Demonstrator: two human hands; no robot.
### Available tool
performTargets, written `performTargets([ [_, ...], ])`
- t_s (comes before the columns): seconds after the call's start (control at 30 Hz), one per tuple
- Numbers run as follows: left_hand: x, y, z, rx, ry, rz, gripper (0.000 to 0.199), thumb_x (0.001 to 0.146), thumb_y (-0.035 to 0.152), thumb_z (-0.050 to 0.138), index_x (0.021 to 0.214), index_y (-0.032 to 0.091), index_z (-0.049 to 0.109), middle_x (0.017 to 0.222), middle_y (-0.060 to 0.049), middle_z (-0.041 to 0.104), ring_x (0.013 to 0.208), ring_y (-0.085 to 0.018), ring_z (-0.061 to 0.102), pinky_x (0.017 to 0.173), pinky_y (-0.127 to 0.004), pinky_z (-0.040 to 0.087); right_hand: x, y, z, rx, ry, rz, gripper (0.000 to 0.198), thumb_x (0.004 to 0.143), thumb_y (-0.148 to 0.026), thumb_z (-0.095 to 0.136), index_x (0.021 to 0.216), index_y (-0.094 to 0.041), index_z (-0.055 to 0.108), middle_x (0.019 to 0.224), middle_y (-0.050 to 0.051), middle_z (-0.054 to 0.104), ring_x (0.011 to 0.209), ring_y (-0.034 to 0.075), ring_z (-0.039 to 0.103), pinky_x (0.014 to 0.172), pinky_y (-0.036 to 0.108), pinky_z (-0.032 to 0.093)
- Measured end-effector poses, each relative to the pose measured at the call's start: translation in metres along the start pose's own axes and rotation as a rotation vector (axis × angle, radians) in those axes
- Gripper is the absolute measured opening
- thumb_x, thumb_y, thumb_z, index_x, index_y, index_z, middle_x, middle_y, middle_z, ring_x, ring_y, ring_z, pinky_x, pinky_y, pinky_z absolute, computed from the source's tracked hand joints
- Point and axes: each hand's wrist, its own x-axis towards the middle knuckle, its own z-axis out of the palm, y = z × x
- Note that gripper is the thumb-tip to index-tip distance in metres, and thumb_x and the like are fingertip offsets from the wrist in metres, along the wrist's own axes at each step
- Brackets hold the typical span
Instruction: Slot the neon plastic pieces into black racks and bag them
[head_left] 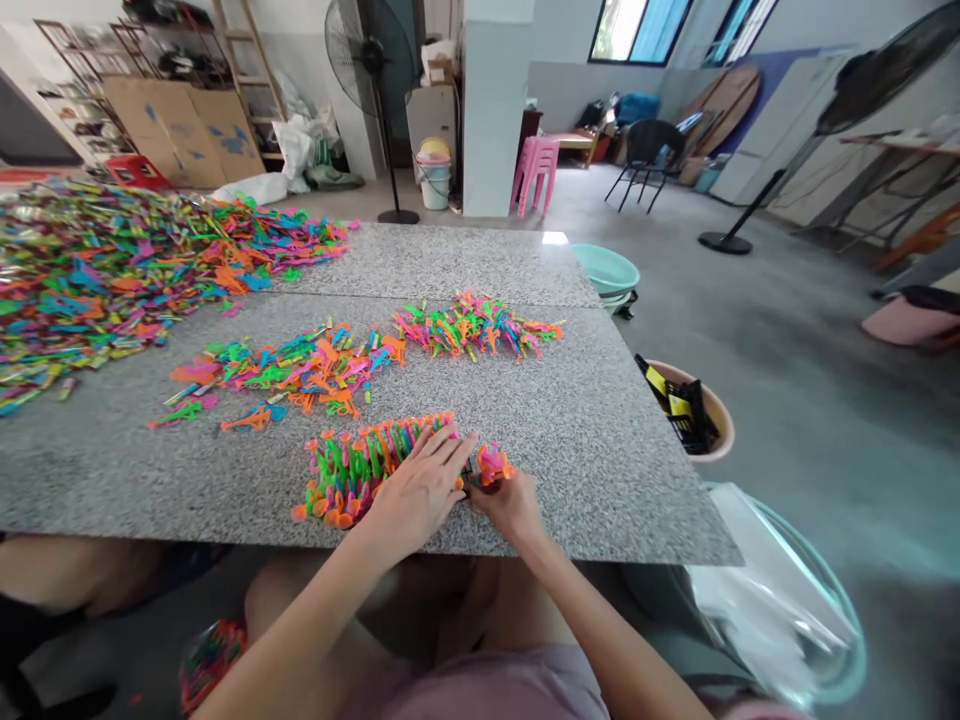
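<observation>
A tight row of small coloured plastic toys [352,470], green, orange, pink and blue, stands near the front edge of the table. My left hand [424,485] lies over its right part with the fingers stretched out, covering several toys. At the row's right end my right hand [514,505] is closed around a small cluster of pink and orange plastic toys [493,463]. Between the two hands a bit of a dark rack or tray [468,474] shows; the rest of it is hidden under the toys and my hands.
Two loose piles of similar toys, one on the left [300,370] and one farther back [476,327], lie on the speckled stone table [592,440]. A large heap [97,270] covers its far left. Beyond the right edge stands a basin [720,420] with black-and-yellow items.
</observation>
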Motion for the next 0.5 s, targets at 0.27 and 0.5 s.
performTargets([
  [0.27,0.000,0.000,-0.003,-0.018,0.006,-0.001,0.074,0.086,0.014,0.055,0.151,0.017,0.020,0.147,-0.014,0.046,0.144,-0.028,0.031,0.117,-0.048,0.028,0.007,-0.007,0.000,-0.049,-0.109,-0.068,0.017,0.070,-0.016,0.066,0.086,-0.017,0.068,0.072,0.004,0.072,0.066,0.017,0.066,0.055,0.021,0.035],
  [0.5,0.000,-0.001,-0.002,-0.025,0.010,-0.007,0.071,0.084,0.009,0.055,0.149,0.018,0.026,0.147,-0.013,0.046,0.144,-0.028,0.031,0.117,-0.048,0.028,0.012,-0.008,-0.004,-0.086,-0.112,-0.070,0.008,0.073,-0.019,0.065,0.081,-0.017,0.068,0.074,0.006,0.073,0.072,0.021,0.069,0.060,0.022,0.039],
])
